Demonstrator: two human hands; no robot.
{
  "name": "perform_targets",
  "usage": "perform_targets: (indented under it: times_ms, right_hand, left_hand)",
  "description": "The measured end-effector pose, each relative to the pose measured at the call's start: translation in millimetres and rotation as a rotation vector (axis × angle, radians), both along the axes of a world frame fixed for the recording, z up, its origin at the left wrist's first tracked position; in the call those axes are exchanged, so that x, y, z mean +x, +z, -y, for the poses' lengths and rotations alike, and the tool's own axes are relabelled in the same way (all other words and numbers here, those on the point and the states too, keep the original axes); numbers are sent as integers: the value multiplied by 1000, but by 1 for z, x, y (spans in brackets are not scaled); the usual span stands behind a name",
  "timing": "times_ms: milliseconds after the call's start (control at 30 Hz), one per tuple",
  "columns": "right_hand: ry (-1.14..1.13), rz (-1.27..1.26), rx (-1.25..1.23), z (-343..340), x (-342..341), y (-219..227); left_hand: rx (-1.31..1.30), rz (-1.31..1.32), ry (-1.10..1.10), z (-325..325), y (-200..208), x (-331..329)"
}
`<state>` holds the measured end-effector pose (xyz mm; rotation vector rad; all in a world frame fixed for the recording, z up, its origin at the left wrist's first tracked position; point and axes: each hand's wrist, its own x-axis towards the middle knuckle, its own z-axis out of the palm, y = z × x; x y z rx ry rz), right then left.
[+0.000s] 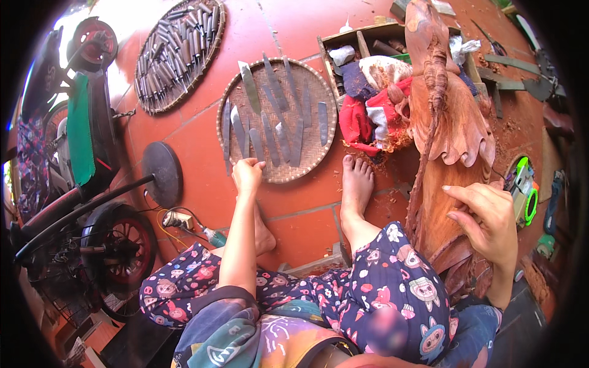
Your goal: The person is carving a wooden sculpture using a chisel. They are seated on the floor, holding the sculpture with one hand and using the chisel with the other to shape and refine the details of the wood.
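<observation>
My left hand [248, 175] is closed at the near rim of a round woven bamboo tray [270, 173]. What its fingers hold, if anything, cannot be made out. Several flat metal blades [250, 89] lie spread over that tray, and one narrow blade [227, 138] along its left side ends close to the hand. To the right, my right hand [488, 221] hovers beside a large carved wooden figure [445, 116]; its fingers are bent, with a gap between thumb and forefinger and nothing seen in it. The figure leans upright by my right knee, with carved folds and a long twisted strand.
Farther left, another woven tray [142, 92] carries many wood-handled carving tools [184, 49]. A wooden box [368, 32] with cloths [362, 119] stands behind the figure. A motorbike [80, 153] and a power strip [178, 219] are at left. Wood shavings litter the tiled floor [300, 236].
</observation>
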<state>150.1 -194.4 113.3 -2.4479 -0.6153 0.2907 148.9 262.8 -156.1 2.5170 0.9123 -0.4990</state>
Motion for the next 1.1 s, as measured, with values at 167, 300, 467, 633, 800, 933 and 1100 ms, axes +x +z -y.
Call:
perform_targets:
  times_ms: [167,300,467,633,800,933,1100]
  right_hand:
    - [9,-27,-28,1,0,0]
    - [23,-20,-46,0,2,0]
    - [39,-21,-51,2,1,0]
    - [40,36,-42,4,-1,-4]
    - [-23,119,242,11,4,1]
    - [-329,710,-6,20,19,22]
    - [-53,906,-173,9,45,21]
  left_hand:
    - [40,-61,-84,-1,-2,-1]
    - [189,230,-229,12,11,28]
    - [-33,458,-189,38,-14,118]
    - [187,324,-269,40,-66,174]
    - [-113,321,-171,40,-17,176]
    - [-898,776,-100,103,125,119]
    - [-1134,546,-441,233,267,28]
